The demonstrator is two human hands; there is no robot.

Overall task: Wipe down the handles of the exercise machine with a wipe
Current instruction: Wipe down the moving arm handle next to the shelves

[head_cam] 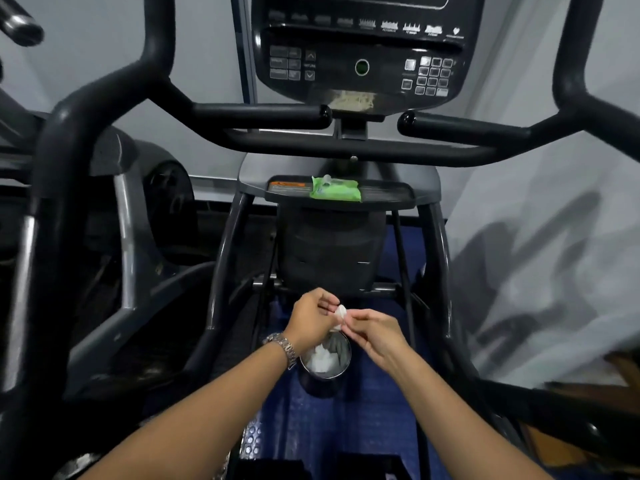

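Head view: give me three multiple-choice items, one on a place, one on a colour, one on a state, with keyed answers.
1. Where is the wipes pack?
A. on the machine's tray
B. in the bin
C. on the floor

2. What colour is the pack?
A. blue
B. green
C. red

3. How is the wipe held?
A. left hand only
B. lying loose
C. pinched between both hands

Answers: 1 A, it lies on the tray below the console. 2 B, its wrapper is green. 3 C, left hand and right hand both grip it above the bin.

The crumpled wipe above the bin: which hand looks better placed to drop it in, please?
Probably the left hand: it sits directly over the metal bin, pinching the wipe. The right hand holds it too, but off to the side.
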